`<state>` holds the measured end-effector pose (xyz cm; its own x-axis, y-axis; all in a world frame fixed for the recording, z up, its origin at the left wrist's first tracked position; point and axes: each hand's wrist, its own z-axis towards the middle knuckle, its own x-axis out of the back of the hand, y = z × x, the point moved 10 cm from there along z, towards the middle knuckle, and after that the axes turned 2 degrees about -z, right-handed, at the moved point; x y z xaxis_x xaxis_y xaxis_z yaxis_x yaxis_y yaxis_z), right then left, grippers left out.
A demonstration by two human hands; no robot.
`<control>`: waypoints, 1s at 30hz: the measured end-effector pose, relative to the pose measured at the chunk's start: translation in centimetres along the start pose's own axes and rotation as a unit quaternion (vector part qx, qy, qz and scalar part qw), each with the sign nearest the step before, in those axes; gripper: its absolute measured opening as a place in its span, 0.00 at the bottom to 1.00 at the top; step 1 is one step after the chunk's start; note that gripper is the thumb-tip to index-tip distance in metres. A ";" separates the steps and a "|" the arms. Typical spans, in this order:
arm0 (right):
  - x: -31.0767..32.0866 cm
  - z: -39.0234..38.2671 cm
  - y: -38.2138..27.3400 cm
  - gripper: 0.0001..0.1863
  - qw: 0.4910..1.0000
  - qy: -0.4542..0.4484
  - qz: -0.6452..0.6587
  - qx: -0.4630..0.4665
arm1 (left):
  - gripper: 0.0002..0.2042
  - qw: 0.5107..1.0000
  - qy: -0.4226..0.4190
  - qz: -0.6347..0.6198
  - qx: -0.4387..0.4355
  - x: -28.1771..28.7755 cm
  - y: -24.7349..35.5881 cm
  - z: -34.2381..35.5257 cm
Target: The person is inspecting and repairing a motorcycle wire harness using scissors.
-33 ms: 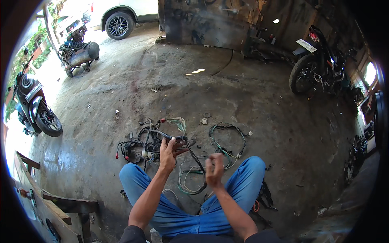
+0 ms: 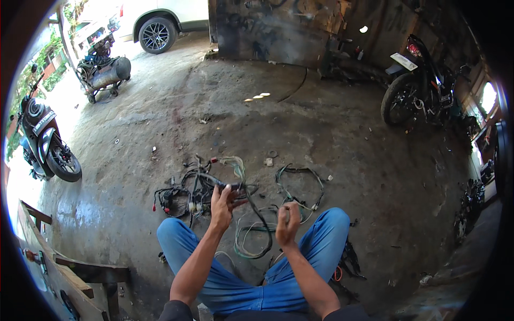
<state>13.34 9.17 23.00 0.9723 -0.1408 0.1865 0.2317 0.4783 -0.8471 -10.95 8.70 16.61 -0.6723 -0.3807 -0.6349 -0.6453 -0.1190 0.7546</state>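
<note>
My left hand (image 2: 221, 208) is closed around a black-wrapped wiring harness (image 2: 258, 211), thumb on top, above the floor between my knees. From that grip the harness bends down to the right into a loop of pale and green wires. My right hand (image 2: 288, 223) is raised just right of the harness, fingers curled in; whatever they may hold is too small to make out. Beyond my left hand lies a tangle of black wires and connectors (image 2: 187, 195), some connectors red or white. A separate ring of wire (image 2: 300, 169) rests on the floor to the right.
Dark parts (image 2: 350, 259) lie beside my right knee. A wooden bench (image 2: 91, 270) stands at the near left. Motorcycles stand at the left (image 2: 51, 144) and far right (image 2: 409, 96). A compressor (image 2: 110, 74) and a white car (image 2: 176, 16) are at the back left.
My right hand has shifted slightly to the right, away from the harness, and its fingers look less blurred. My left hand keeps its grip on the harness.
</note>
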 end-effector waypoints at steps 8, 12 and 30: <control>-1.7 3.9 4.1 0.07 0.976 -0.141 -0.122 -0.109 | 0.04 0.997 -0.027 -0.069 0.019 0.4 -2.1 -0.7; -2.6 3.9 -0.5 0.11 0.981 -0.107 -0.159 0.037 | 0.05 0.998 -0.012 -0.046 0.048 0.3 -3.2 -0.8; -4.8 1.8 -1.7 0.10 0.974 -0.125 -0.153 0.112 | 0.09 0.992 -0.046 0.114 -0.018 -1.5 -5.8 -2.4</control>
<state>8.37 10.55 24.45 0.8275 -0.1049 0.5516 0.4853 0.6276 -0.6087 -5.34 7.74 13.61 -0.8303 -0.3171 -0.4583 -0.4605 -0.0728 0.8847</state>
